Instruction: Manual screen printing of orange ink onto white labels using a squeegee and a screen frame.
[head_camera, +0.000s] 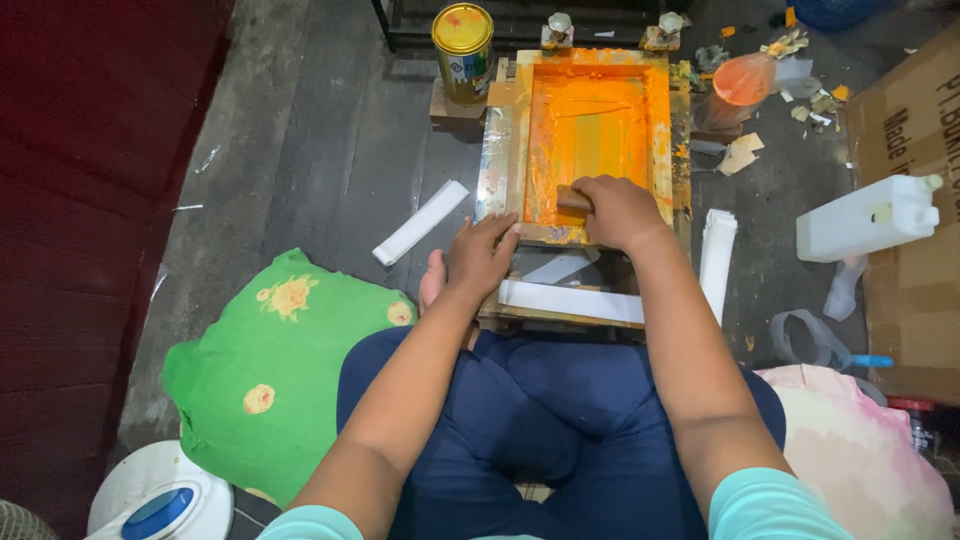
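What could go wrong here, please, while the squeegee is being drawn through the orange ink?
The right hand grips the squeegee deep in wet orange ink, so fingers may smear it. The left hand only presses the frame at its corner; it might shift. The paint can stands close and could be knocked.

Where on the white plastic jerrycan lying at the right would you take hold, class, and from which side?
Grip the white jerrycan by its moulded top handle, coming from above. It lies on its side with the capped spout pointing right towards the cardboard box, so the left and upper sides look freest.
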